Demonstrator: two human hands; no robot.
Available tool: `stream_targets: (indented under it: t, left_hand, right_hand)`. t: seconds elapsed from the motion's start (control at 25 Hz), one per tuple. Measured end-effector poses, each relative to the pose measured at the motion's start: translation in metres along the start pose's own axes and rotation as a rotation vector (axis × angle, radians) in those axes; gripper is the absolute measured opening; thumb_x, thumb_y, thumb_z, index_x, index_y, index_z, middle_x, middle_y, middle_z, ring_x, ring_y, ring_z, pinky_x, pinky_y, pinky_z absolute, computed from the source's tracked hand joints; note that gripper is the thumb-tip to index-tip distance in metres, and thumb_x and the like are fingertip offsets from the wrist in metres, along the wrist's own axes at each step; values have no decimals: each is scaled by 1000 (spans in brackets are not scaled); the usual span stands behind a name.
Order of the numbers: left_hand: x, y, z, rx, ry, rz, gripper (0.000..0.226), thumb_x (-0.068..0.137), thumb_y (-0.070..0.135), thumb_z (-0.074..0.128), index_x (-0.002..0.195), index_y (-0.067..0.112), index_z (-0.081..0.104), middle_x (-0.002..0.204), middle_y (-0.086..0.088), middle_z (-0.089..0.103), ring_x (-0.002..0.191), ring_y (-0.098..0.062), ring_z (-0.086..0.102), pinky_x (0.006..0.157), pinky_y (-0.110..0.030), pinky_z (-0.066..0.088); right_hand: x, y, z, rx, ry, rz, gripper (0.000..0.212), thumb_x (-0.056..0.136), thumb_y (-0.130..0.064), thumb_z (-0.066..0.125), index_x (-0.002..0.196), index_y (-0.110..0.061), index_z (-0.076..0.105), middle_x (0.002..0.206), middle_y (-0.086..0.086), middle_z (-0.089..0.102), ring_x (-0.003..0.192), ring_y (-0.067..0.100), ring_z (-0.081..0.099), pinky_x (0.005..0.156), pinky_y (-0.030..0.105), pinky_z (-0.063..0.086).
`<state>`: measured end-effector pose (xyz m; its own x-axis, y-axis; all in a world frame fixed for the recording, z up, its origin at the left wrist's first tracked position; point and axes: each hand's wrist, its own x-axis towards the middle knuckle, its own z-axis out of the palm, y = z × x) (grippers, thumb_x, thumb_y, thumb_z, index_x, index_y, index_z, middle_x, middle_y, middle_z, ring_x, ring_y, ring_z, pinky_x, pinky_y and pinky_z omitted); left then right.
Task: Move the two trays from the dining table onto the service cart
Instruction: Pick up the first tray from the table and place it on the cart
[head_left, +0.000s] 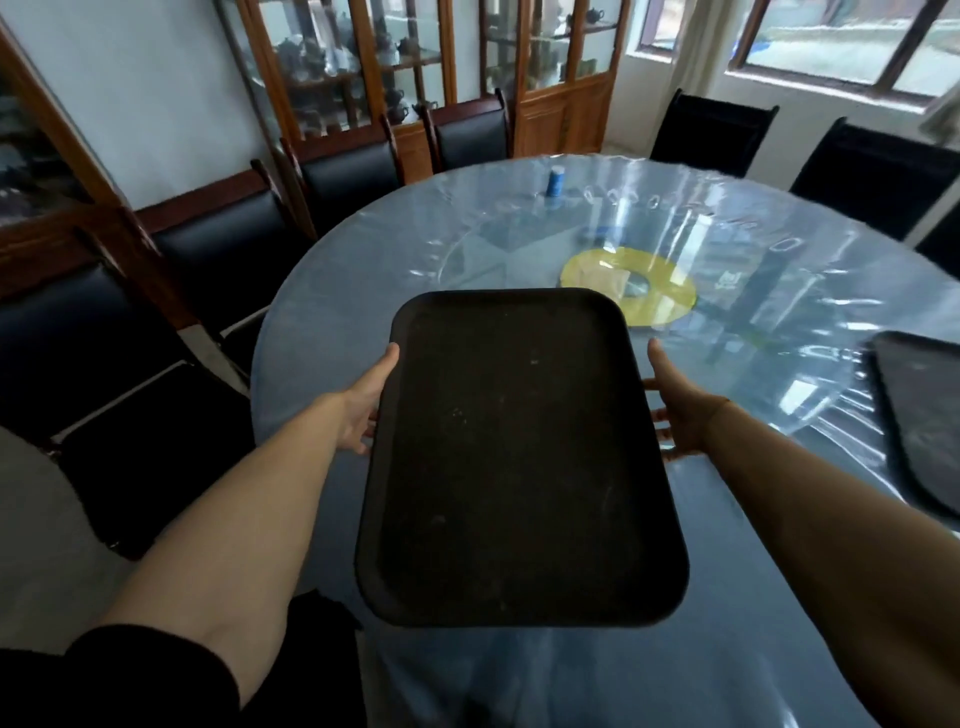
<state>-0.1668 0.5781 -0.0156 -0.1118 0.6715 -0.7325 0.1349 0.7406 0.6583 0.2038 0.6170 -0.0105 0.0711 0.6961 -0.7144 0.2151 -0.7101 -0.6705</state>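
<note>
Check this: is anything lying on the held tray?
No: the tray, gripped by the left hand and right hand, shows only bare dark surface.

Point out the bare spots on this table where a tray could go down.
Bare: the dining table stretch between the held tray and blue canister. Taken: the right edge, under the second tray, and the centre, with the yellow disc.

You see only part of the second tray (924, 415); the right edge cuts it off. The near tray (519, 457) hides most fingers of both hands and the counter (363, 291) beneath it.
</note>
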Motion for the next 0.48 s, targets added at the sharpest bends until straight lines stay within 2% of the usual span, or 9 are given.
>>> stream_targets:
  t: [0.08, 0.32, 0.48]
  left_hand:
    - [-5, 12, 33, 40, -47, 34, 101, 68, 96, 32, 131, 21, 59, 128, -14, 58, 119, -33, 51, 107, -51, 38]
    - [-42, 35, 153, 157, -124, 143, 91, 72, 93, 35, 117, 20, 66, 106, -10, 64, 101, -28, 59, 84, -39, 47]
    - [-73, 39, 242, 292, -177, 247, 91, 75, 91, 28, 111, 18, 66, 96, -9, 64, 88, -23, 59, 66, -33, 44]
  right_hand:
    - [-19, 17, -36, 46, 49, -19, 87, 76, -90, 22, 125, -25, 52, 127, 14, 53, 116, 34, 50, 96, 51, 40]
    - [-90, 81, -143, 161, 192, -37, 89, 76, -89, 27, 124, -20, 57, 126, 14, 57, 114, 32, 55, 99, 50, 43]
    - [-145, 130, -210, 244, 305, -32, 92, 73, -92, 25, 119, -20, 58, 117, 10, 58, 104, 29, 55, 90, 46, 44]
